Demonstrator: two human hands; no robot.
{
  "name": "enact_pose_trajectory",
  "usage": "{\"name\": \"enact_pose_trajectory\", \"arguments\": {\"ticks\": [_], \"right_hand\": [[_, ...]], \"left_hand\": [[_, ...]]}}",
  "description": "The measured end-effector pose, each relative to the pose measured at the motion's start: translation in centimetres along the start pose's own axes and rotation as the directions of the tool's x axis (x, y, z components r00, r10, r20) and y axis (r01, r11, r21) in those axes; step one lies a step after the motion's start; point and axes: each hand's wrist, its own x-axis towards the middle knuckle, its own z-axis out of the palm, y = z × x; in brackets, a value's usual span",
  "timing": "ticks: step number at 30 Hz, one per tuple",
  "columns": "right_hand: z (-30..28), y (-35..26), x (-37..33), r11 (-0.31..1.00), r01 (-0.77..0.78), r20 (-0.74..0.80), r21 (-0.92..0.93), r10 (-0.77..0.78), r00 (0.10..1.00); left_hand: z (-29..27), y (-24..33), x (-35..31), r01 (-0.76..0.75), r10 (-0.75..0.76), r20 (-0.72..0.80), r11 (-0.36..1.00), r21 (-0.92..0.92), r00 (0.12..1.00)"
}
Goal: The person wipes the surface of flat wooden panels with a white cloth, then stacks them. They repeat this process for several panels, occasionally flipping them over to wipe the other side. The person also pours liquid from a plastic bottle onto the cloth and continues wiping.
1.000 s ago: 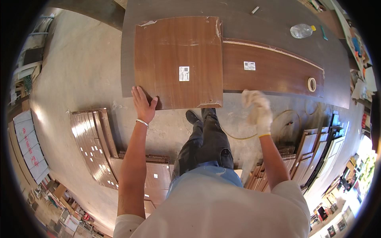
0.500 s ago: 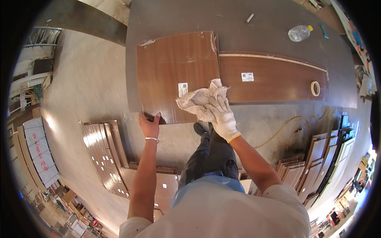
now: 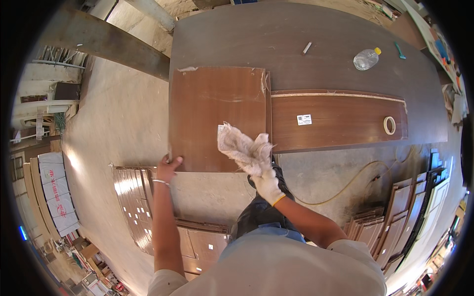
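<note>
A brown wood-grain panel [image 3: 217, 108] lies at the left of the dark table, atop at least one similar board, with its near edge at the table's front. At its near left corner, my bare left hand [image 3: 169, 166] grips the edge, thumb and fingers bent round it. My right hand [image 3: 267, 185], in a white glove, is closed on a fluffy pale rag [image 3: 244, 148]. The rag lies over the panel's near right part and hides most of a white label there. A longer brown panel [image 3: 340, 121] extends to the right, bearing a label and a tape roll [image 3: 389, 125].
On the dark tabletop [image 3: 222, 39] are a clear bottle [image 3: 366, 59] with a yellow cap, a small white stick [image 3: 307, 48] and a green tool [image 3: 400, 51]. Stacked panels [image 3: 133, 207] stand behind on the floor, more [image 3: 395, 217] at right. A yellow hose [image 3: 340, 190] crosses the floor.
My right hand has drawn the rag back toward me, and it now bunches over the label. My left hand has shifted left to the panel's corner. The whole view has tilted a little.
</note>
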Motion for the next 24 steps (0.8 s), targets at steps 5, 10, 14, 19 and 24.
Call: {"name": "enact_pose_trajectory", "arguments": {"ticks": [5,10,14,19,24], "right_hand": [[4.1,-1.7,-4.8,0.873,-0.399,0.468,0.281,0.239,0.851],[4.8,0.4,-7.1,0.247,-0.683,0.699,0.688,0.027,0.714],[-0.8,2.5,-6.8,-0.195,-0.589,0.612,0.784,0.080,0.787],[-8.8,6.3,-8.4,-0.283,-0.405,0.450,0.869,0.117,0.885],[-14.4,12.8,-10.9,-0.202,-0.041,0.129,0.978,0.443,0.887]], "left_hand": [[-10.5,13.5,-1.4,-0.257,0.255,0.040,0.961,0.098,0.966],[-11.2,24.0,-9.5,-0.399,0.415,0.072,0.794,0.459,0.907],[-4.1,21.0,-16.9,-0.729,0.746,0.342,0.269,0.629,0.571],[8.2,9.2,-22.7,-0.684,0.596,0.376,0.450,0.574,0.709],[17.3,-3.6,-17.2,-0.696,0.664,0.344,0.381,0.609,0.664]]}}
